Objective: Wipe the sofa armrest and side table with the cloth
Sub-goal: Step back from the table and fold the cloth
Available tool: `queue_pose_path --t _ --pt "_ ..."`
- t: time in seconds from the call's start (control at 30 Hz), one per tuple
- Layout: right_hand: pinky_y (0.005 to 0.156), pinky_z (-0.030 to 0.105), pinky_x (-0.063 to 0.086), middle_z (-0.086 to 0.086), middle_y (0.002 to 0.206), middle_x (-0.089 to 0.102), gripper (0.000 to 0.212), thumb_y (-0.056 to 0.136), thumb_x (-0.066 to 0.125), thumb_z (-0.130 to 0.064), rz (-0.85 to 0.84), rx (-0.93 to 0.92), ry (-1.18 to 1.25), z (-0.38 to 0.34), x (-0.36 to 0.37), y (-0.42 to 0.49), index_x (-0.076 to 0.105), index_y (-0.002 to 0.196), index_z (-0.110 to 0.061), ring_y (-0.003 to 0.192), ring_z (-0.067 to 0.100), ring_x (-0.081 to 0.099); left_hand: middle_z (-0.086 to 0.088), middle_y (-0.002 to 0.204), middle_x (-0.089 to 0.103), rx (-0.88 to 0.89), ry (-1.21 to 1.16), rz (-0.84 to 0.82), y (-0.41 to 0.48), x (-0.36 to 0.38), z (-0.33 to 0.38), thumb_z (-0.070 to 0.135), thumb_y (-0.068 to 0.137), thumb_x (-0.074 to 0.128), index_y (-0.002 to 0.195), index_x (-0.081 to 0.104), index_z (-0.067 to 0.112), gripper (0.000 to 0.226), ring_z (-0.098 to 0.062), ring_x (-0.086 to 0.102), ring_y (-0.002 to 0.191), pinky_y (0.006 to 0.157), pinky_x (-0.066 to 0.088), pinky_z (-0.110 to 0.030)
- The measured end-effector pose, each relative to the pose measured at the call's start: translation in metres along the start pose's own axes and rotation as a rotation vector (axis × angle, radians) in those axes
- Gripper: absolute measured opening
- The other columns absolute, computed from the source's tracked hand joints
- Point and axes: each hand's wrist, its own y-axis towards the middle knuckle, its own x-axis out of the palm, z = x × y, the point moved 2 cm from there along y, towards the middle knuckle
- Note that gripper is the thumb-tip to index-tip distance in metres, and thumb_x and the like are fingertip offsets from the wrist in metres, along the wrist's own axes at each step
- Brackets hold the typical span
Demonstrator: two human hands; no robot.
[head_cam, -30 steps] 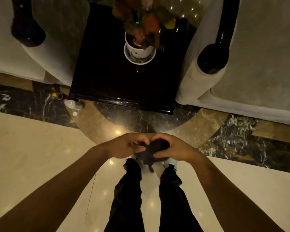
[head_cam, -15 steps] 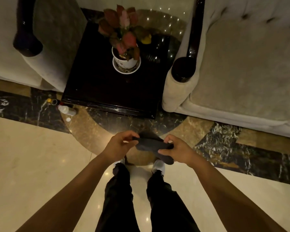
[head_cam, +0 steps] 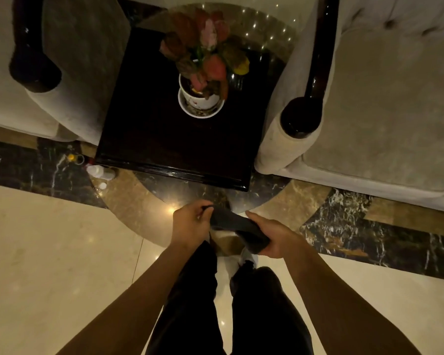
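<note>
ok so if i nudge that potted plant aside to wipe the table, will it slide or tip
Probably slides: the saucer under the potted plant sits on a glossy side table. Push low; the leaves spread wider than the pot, so it may be top-heavy. It looks ceramic, likely breakable.

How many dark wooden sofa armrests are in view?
2. One glossy dark wooden armrest left of the black square side table, another armrest right of it; others may be hidden.
</note>
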Motion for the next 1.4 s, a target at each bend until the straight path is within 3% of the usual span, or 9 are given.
queue_pose_path --t 0.13,0.27,0.33,0.43,0.67,0.93,1.03,1.23,1.4 --pt "0.054 0.031 0.058 0.021 0.089 0.074 0.029 0.086 0.065 -0.003 -0.153 -0.035 0.186 -0.015 0.03 0.009 0.067 0.115 0.001 0.07 0.028 0.074 -0.011 0.094 0.071 -0.277 -0.477 -0.064 0.028 -0.02 -0.006 0.001 0.09 0.062 0.092 0.072 0.013 0.015 -0.03 0.066 0.097 0.09 0.056 -0.04" --pt "0.066 0.035 0.061 0.019 0.103 0.075 0.04 0.072 0.078 -0.007 -0.197 -0.191 -0.003 -0.029 0.038 0.025 0.07 0.111 -0.01 0.088 0.029 0.076 -0.013 0.096 0.07 -0.517 -0.918 -0.167 0.052 -0.026 -0.009 0.008 0.092 0.057 0.097 0.067 0.004 0.012 -0.031 0.067 0.095 0.074 0.06 -0.04" --pt "0.081 0.04 0.06 0.018 0.115 0.073 0.058 0.068 0.084 -0.016 -0.2 -0.213 -0.037 -0.035 0.037 0.033 0.066 0.123 -0.012 0.104 0.032 0.072 -0.012 0.093 0.071 -0.628 -0.959 -0.243 0.059 -0.023 -0.004 0.017 0.09 0.064 0.102 0.065 0.003 0.018 -0.024 0.07 0.085 0.063 0.058 -0.031" --pt "0.078 0.042 0.058 0.019 0.127 0.067 0.06 0.073 0.083 -0.019 -0.241 -0.215 0.05 -0.05 0.026 0.048 0.063 0.131 -0.017 0.116 0.037 0.065 -0.015 0.088 0.07 -0.819 -0.949 -0.308 0.073 -0.013 0.005 0.008 0.083 0.071 0.096 0.064 0.0 0.018 -0.022 0.071 0.072 0.052 0.056 -0.027" --pt "0.083 0.048 0.058 0.024 0.13 0.064 0.041 0.082 0.066 0.0 -0.368 -0.187 0.305 -0.074 -0.012 0.066 0.069 0.122 -0.01 0.116 0.042 0.065 -0.02 0.112 0.061 -1.078 -1.0 -0.384 0.093 0.016 0.013 -0.003 0.076 0.073 0.109 0.061 -0.005 0.035 -0.031 0.067 0.091 0.052 0.059 -0.03" --pt "0.091 0.056 0.054 0.022 0.143 0.056 0.053 0.091 0.059 -0.011 -0.445 -0.132 0.313 -0.088 -0.023 0.093 0.051 0.143 -0.008 0.128 0.043 0.055 -0.024 0.115 0.07 -0.987 -1.057 -0.617 0.112 0.053 0.003 -0.005 0.075 0.067 0.119 0.063 0.0 0.044 -0.037 0.07 0.101 0.073 0.062 -0.041" --pt "0.096 0.058 0.051 0.02 0.145 0.054 0.062 0.085 0.07 -0.015 -0.496 -0.158 0.323 -0.096 -0.02 0.101 0.051 0.144 -0.011 0.13 0.042 0.054 -0.02 0.118 0.07 -0.841 -1.084 -0.552 0.12 0.06 -0.013 -0.015 0.07 0.063 0.12 0.067 0.011 0.056 -0.043 0.066 0.107 0.078 0.059 -0.052" --pt "0.094 0.056 0.054 0.019 0.139 0.06 0.06 0.08 0.075 -0.007 -0.568 -0.173 0.149 -0.122 -0.011 0.12 0.059 0.137 -0.011 0.125 0.041 0.059 -0.014 0.095 0.074 -0.553 -0.991 -0.268 0.146 0.069 -0.029 -0.024 0.069 0.059 0.105 0.067 0.015 0.054 -0.032 0.066 0.099 0.082 0.055 -0.038" --pt "0.104 0.051 0.049 0.014 0.139 0.061 0.077 0.075 0.071 0.01 -0.318 -0.448 -0.021 -0.148 -0.014 0.133 0.049 0.144 -0.016 0.129 0.034 0.056 -0.011 0.082 0.074 -0.317 -0.782 -0.087 0.166 0.062 -0.039 -0.025 0.074 0.064 0.135 0.052 0.031 0.083 -0.021 0.07 0.084 0.075 0.058 -0.027"
